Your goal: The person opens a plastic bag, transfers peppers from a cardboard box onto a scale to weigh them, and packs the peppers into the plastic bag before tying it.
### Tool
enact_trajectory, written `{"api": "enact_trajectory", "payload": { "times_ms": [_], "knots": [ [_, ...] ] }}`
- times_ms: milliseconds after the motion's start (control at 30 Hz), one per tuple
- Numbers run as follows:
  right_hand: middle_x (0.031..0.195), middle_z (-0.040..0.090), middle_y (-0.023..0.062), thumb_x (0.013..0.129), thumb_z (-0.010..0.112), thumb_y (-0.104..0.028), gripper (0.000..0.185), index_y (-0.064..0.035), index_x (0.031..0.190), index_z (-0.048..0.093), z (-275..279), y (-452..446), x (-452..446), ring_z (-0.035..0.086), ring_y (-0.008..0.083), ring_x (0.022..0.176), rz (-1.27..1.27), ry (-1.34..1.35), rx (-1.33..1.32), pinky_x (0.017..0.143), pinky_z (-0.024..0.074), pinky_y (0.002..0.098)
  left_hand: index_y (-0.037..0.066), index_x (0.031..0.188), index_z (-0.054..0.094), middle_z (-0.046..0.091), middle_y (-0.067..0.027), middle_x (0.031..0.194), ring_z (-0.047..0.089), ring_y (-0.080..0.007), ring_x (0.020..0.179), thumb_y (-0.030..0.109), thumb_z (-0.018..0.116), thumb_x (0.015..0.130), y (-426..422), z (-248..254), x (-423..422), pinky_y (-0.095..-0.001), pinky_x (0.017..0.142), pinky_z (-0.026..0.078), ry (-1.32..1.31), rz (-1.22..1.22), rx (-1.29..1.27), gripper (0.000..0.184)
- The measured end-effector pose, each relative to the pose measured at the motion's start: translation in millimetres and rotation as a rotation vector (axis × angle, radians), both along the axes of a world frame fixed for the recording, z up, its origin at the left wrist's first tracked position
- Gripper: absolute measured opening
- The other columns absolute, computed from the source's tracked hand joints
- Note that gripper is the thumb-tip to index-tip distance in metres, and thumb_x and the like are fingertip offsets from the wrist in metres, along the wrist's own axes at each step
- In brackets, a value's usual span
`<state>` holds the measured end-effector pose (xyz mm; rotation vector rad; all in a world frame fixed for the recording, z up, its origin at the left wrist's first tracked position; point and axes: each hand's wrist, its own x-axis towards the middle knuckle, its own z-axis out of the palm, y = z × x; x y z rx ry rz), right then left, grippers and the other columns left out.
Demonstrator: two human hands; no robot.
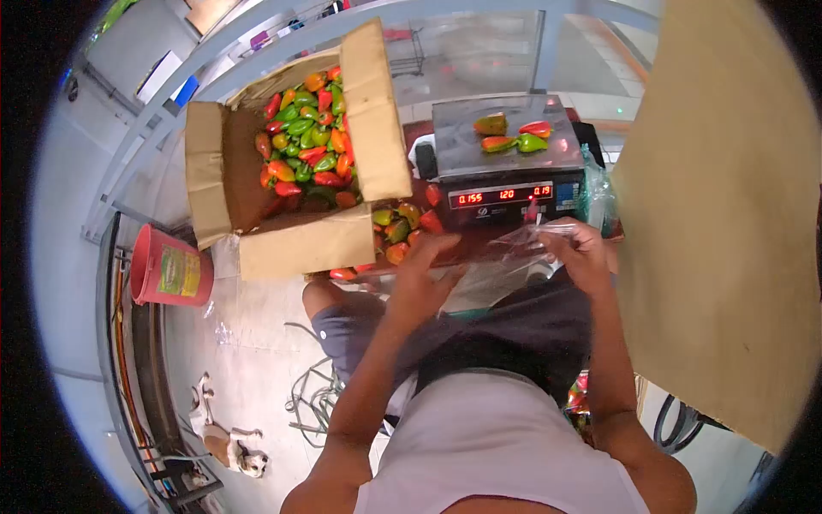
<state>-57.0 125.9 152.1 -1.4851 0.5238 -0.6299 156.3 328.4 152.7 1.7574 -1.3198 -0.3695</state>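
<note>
My right hand [582, 257] pinches a clear plastic bag [518, 244], which hangs out to the left in front of the scale. My left hand [424, 278] is held with fingers apart and nothing in it, close to loose peppers [398, 231] on the dark red surface. Just beyond my hands stands a digital scale [458, 163] with a metal plate. Several red, orange and green peppers [529, 143] lie on that plate. Its red display [503, 195] reads 0.155, 1.20 and 0.19.
An open cardboard box [300, 244] of mixed peppers [308, 128] stands at left. Beside it is a red bucket [150, 265]. A dog [227, 441] lies on the floor near a tangled green hose [312, 398]. Tall brown board [719, 240] rises on my right; green plastic bags [599, 193] hang by the scale.
</note>
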Motion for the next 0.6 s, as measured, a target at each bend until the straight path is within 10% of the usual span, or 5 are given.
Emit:
{"api": "enact_trajectory", "payload": {
  "times_ms": [167,200,433,600],
  "knots": [
    [0.089,0.067,0.0017,0.093,0.07,-0.01,0.01,-0.0002,0.096,0.069,60,4,12,0.062,0.0085,0.081,0.367,0.144,-0.454,0.071,0.0504,0.0231,0.005,0.136,0.054,0.057,-0.0152,0.133,0.06,-0.0263,0.116,0.007,0.08,0.078,-50,86,1,-0.0387,0.097,0.048,-0.087,-0.356,-0.307,0.063],
    [0.088,0.066,0.001,0.094,0.068,-0.01,0.009,-0.0009,0.097,0.069,62,4,13,0.061,0.0083,0.081,0.381,0.071,-0.389,0.071,0.0497,0.0232,0.002,0.12,0.065,0.066,-0.0119,0.118,0.064,-0.0177,0.104,0.006,0.078,0.082,-56,79,3,-0.0329,0.088,0.053,0.359,-0.542,-0.172,0.041],
    [0.083,0.06,-0.0028,0.102,0.057,-0.014,0.011,-0.0048,0.104,0.062,13,29,38,0.054,0.005,0.072,-0.185,-0.358,0.208,0.066,0.0451,0.0211,-0.001,0.093,0.072,0.072,-0.0039,0.085,0.066,-0.0083,0.076,0.002,0.075,0.087,-33,55,-23,-0.0249,0.069,0.053,0.595,-0.243,-0.084,0.007],
    [0.094,0.063,0.0018,0.101,0.056,-0.011,0.012,-0.0023,0.106,0.062,45,37,34,0.057,0.007,0.083,-0.094,-0.252,-0.275,0.075,0.0474,0.0239,-0.004,0.104,0.071,0.073,-0.0074,0.092,0.067,-0.0114,0.084,-0.004,0.07,0.088,14,68,10,-0.0277,0.085,0.054,0.64,-0.192,-0.157,0.016]
  ]
}}
